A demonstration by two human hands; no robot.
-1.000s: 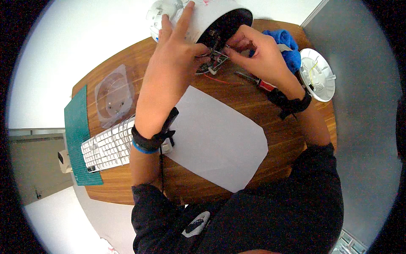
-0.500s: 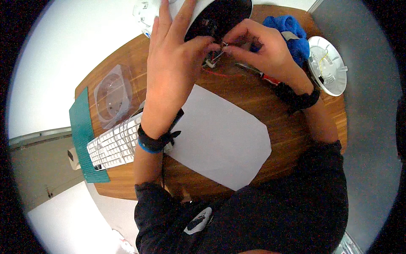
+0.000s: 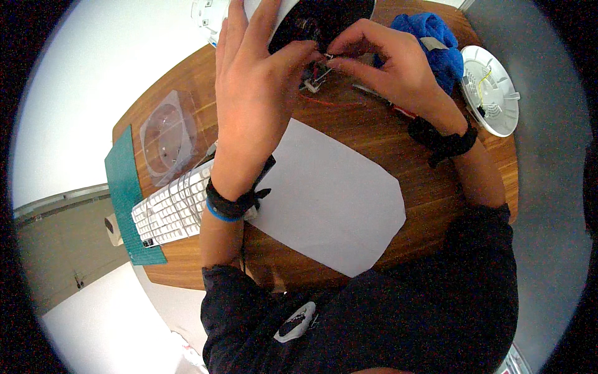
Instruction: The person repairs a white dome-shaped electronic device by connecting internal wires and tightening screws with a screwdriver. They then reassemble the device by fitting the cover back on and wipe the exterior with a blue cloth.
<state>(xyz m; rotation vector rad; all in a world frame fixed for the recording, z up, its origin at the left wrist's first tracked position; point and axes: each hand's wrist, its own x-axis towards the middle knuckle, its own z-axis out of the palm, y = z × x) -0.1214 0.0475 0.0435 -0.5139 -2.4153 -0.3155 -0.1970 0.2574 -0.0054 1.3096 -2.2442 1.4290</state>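
My left hand (image 3: 252, 93) grips a white rounded housing (image 3: 281, 6) with a dark hollow interior at the top of the view, its thumb reaching toward a small wired assembly (image 3: 311, 82) at the opening. My right hand (image 3: 398, 75) pinches a small metal part or wire end (image 3: 327, 57) there; the detail is too small to make out. A red wire (image 3: 324, 100) trails onto the wooden desk. Behind the right hand lie a screwdriver with a red handle (image 3: 403, 112) and a bunched blue cloth (image 3: 448, 68). A white round cover (image 3: 498, 93) with a yellow wire rests at the right.
On the desk (image 3: 367, 137) are a large white paper sheet (image 3: 330, 199), a white keyboard (image 3: 168, 212) wrapped in cable, a clear plastic piece (image 3: 162, 140) and a green mat (image 3: 124, 187). A grey partition (image 3: 548, 174) runs along the right; a white wall stands behind.
Both hands and the housing have moved slightly upward in the view, still working close together at the opening. The desk and surroundings have shifted a little rightward as the camera moved.
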